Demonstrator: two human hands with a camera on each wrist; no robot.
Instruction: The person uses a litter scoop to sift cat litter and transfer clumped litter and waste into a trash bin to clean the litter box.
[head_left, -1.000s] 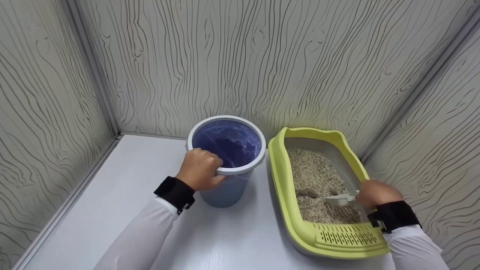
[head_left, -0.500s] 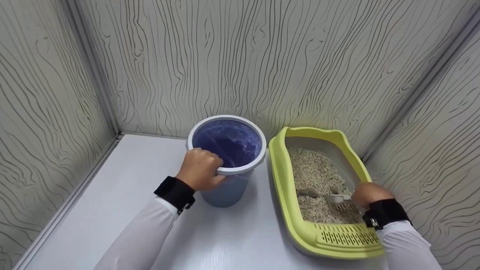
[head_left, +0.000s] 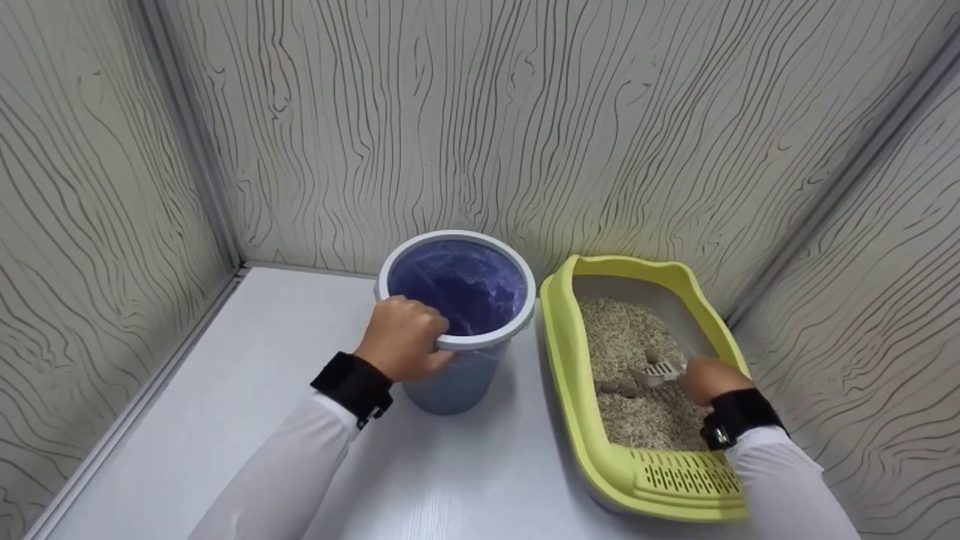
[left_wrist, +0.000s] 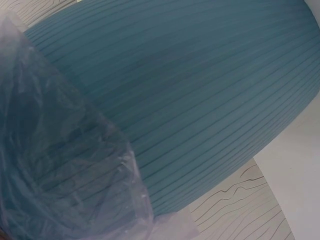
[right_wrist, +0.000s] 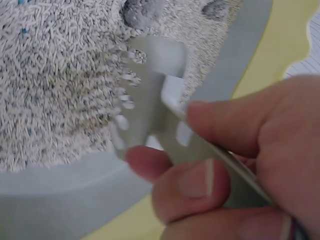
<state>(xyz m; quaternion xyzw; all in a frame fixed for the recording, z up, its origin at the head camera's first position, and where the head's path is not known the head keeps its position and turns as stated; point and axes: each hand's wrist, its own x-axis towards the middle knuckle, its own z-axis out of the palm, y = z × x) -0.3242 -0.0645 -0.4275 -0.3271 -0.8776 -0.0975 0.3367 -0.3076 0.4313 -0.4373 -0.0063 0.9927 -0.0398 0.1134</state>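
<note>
My left hand (head_left: pixel 403 337) grips the pale rim of a blue trash bin (head_left: pixel 450 386) lined with a thin plastic bag (left_wrist: pixel 75 160); the bag's edge hangs over the outside in the left wrist view. In my right hand (head_left: pixel 714 380) is a slotted litter scoop (head_left: pixel 660 373), its handle held between thumb and curled fingers (right_wrist: pixel 197 185). The scoop is tilted over the litter (head_left: pixel 626 330) in a yellow-rimmed litter box (head_left: pixel 562 337). Dark round clumps (head_left: pixel 621 388) lie beside the scoop's tip, and another clump (head_left: pixel 652 355) lies just beyond it. No litter clump shows on the scoop.
Bin and litter box stand side by side on a white tabletop (head_left: pixel 300 360), close to the wood-patterned back wall (head_left: pixel 450 112). Side walls (head_left: pixel 82 187) rise at left and right. A perforated ledge (head_left: pixel 690 476) spans the litter box's near end.
My right hand has moved left and slightly up with the scoop, which has turned so its slots show. The left hand keeps its grip on the bin.
</note>
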